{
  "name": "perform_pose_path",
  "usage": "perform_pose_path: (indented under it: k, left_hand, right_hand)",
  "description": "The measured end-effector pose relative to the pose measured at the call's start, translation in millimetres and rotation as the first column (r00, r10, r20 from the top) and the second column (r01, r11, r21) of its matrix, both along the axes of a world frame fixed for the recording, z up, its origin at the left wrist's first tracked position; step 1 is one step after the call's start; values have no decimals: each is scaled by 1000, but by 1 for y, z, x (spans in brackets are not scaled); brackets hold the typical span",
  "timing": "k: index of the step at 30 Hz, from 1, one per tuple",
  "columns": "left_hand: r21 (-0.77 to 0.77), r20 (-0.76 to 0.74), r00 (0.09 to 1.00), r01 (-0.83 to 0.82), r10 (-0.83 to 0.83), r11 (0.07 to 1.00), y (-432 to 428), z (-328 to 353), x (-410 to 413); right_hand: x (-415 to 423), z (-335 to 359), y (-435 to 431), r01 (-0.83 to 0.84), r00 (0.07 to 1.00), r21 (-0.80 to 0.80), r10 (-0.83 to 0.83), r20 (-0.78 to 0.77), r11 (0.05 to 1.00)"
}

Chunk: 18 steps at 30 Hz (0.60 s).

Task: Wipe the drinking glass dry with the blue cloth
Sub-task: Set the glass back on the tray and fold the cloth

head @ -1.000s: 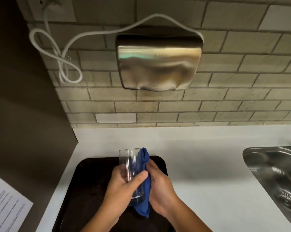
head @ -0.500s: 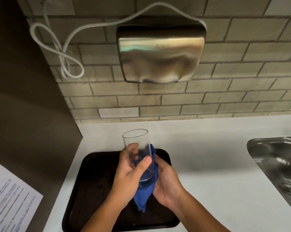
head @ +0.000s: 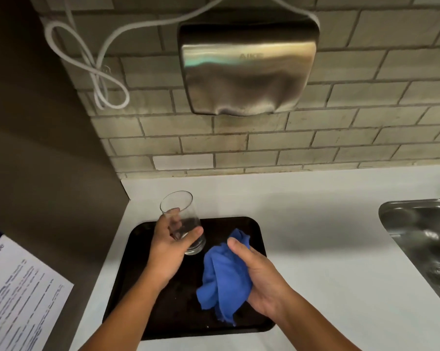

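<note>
A clear drinking glass (head: 182, 214) tilts away from me, its mouth pointing up and left, above the back left corner of a black tray (head: 163, 312). My left hand (head: 168, 249) grips it around the lower half, thumb across the front. The blue cloth (head: 224, 277) hangs bunched over the tray's middle, held in my right hand (head: 259, 277). Cloth and glass are apart, with a small gap between them.
The tray lies on a white counter (head: 327, 249) against a tiled wall. A steel sink (head: 421, 239) is at the right. A metal hand dryer (head: 246, 69) with a white cable (head: 92, 62) hangs on the wall. A printed sheet (head: 18, 300) is at the lower left.
The cloth was wrapped against the glass with both hands together. Now the hands have parted: the left carried the glass up and left, the right drew the cloth away to the right.
</note>
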<state>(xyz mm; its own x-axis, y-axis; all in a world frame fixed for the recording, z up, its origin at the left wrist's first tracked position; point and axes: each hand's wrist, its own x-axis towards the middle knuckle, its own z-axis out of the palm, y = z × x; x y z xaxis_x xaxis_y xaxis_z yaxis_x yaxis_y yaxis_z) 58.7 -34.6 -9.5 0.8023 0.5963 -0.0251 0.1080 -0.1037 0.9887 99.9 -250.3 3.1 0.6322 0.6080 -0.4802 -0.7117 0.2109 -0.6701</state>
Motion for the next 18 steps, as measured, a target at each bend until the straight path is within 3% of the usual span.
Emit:
perform_pose_path:
  k: [7,18]
  left_hand:
    - [97,-120,992,-32,44,995,17,-50,-14]
    - [53,-131,986,-93,99,994,26,-83,-29]
  right_hand:
    - [-8,-3,-5,6,999,-81,-2,52,997]
    - [-8,1,-2,-93,986,39,86,140,995]
